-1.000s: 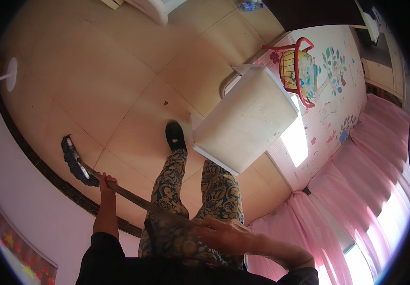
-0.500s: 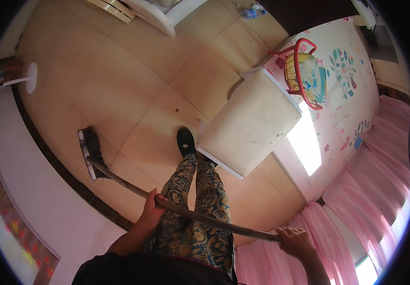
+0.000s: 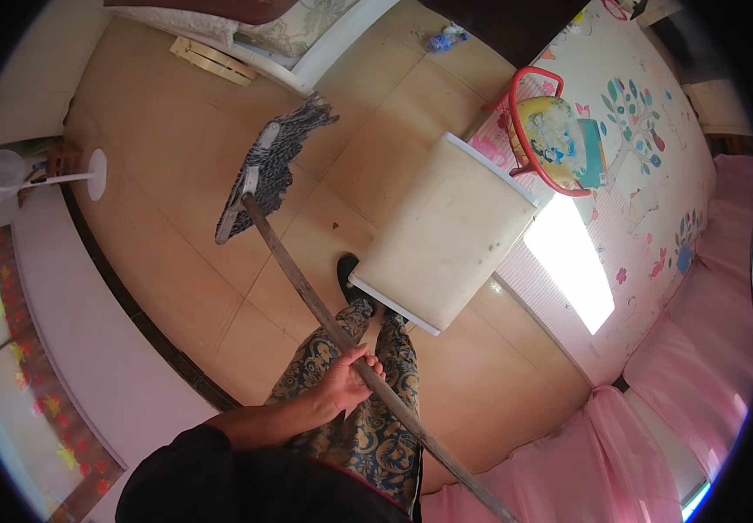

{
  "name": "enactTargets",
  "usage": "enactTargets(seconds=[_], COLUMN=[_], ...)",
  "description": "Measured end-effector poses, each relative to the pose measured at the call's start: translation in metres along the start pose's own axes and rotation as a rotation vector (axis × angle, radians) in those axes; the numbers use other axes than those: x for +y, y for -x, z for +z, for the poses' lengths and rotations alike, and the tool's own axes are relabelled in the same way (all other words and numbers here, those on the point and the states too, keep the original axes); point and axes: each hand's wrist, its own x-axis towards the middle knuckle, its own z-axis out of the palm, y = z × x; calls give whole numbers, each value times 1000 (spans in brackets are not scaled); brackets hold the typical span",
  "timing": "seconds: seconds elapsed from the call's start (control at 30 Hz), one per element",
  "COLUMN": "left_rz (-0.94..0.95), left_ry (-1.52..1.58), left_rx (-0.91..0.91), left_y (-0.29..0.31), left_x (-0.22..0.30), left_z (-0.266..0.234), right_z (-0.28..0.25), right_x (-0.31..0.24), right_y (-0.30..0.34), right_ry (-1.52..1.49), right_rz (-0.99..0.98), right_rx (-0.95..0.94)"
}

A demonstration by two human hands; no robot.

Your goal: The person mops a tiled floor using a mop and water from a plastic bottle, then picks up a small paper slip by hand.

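Note:
My left hand wraps round the wooden handle of a flat mop, in front of my patterned trousers. The handle slants from the upper left down to the lower right edge. At its far end the shaggy grey mop head is tilted, with its white frame showing along the left side. It appears lifted off the tiled floor. My right hand is out of sight, and so is the handle's near end.
A cream box-like piece of furniture stands right beside my feet. Beyond it is a red-framed chair on a patterned mat. A plastic bottle lies at the back. Pink curtains hang at right; a white round-based stand is at left.
The mop head has swung up and to the right, away from the left wall. My left hand has moved right with the handle. My right hand has left the view.

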Motion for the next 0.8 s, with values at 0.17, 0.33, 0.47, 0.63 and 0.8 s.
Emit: enactTargets(seconds=[0.17,0.33,0.47,0.63,0.8], left_rz=[-98,-58,-27,103,280], left_ry=[-314,-651,-879,-1062,-1049], left_rx=[-6,30,63,-145,-116], left_y=[-8,-23,-22,-63,-138], left_x=[-5,23,56,108,179], left_z=[60,127,194,261,313], right_z=[126,116,50,-34,-72], right_x=[-49,-179,-287,-390,-452], right_y=[-12,7,42,88,119], right_ry=[-464,-811,-1078,-1379,-1516], right_rz=[-154,-245,-343,-460,-520], right_rx=[69,-16,-78,-129,-193])
